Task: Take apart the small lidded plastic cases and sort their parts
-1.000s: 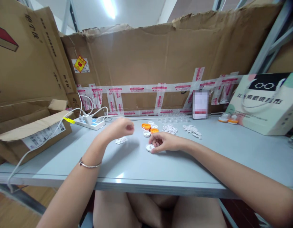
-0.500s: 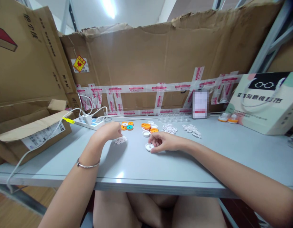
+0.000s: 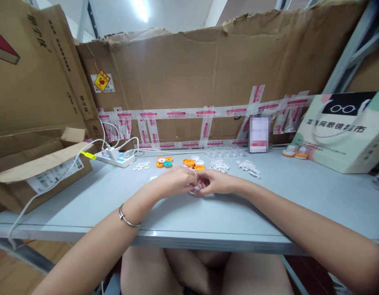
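My right hand grips the edge of a round white cap on the grey table. Over that cap is my left hand, its fingers pinched together; whatever sits in the pinch is hidden. Behind both hands lies a cluster of orange and white caps. Another small group of orange caps, one with a teal centre, lies farther left. Small white discs are spread beside the power strip, and a few more show past my left wrist.
Piles of small white parts and clear plastic pieces lie at the back. A phone leans on the large cardboard box. A power strip and open carton stand left, a paper bag right.
My left hand has moved right from the small white discs to the white cap, uncovering discs near the power strip. My right hand stays on the cap.
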{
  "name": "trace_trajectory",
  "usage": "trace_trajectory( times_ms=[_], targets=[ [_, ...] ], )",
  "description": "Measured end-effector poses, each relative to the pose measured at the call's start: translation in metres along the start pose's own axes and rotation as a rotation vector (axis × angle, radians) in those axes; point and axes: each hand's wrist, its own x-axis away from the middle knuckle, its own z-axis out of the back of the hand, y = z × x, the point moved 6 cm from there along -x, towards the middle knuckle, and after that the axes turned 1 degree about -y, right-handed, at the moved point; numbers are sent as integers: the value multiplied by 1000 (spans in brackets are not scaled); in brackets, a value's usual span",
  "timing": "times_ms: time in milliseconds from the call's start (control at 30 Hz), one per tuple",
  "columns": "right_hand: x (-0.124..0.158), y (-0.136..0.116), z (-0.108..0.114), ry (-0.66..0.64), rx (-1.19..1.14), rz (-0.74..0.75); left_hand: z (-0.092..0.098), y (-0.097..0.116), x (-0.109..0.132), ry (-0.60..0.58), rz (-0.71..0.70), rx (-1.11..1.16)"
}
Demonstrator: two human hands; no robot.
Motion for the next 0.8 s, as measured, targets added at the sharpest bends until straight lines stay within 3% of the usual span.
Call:
trace_trajectory(
  times_ms=[233,467,800],
  targets=[
    [0,-2,0,2,11,7,-3,6,0,24,-34,-229],
    [-2,2,1,24,50,20,-5,16,2,87,-163,-433],
    [-3,8,2,37,55,11,-5,24,3,98,-197,-520]
  ],
)
